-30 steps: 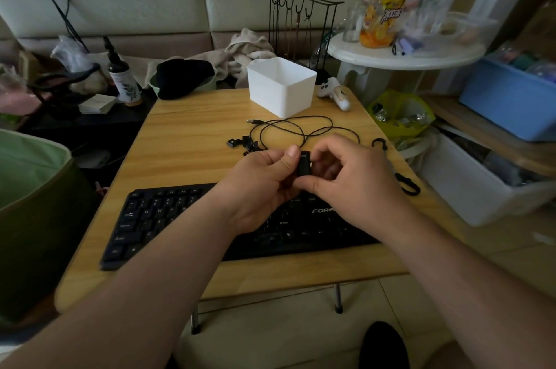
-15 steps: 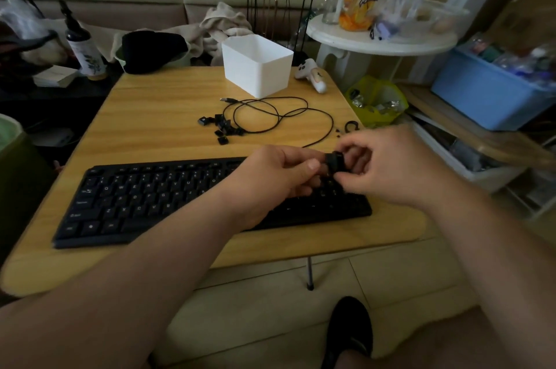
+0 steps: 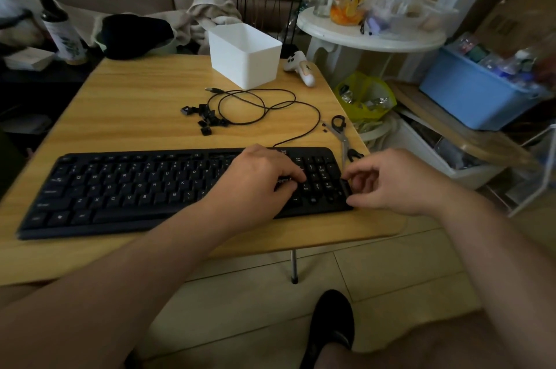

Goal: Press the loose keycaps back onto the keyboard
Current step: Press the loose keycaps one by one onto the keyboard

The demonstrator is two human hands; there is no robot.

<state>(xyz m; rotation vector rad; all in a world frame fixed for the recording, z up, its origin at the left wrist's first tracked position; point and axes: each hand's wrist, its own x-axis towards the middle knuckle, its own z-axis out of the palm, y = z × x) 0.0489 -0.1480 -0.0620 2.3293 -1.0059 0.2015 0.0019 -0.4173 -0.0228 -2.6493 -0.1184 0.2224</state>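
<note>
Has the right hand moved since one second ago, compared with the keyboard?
Yes. The right hand has gone from above the middle of the keyboard to its right end, down near the number pad.

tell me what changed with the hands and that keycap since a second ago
Both hands came down from holding one keycap together above the keyboard. The left hand now presses near the number pad; the right hand hovers beside it. The loose keycaps stayed piled by the cable.
</note>
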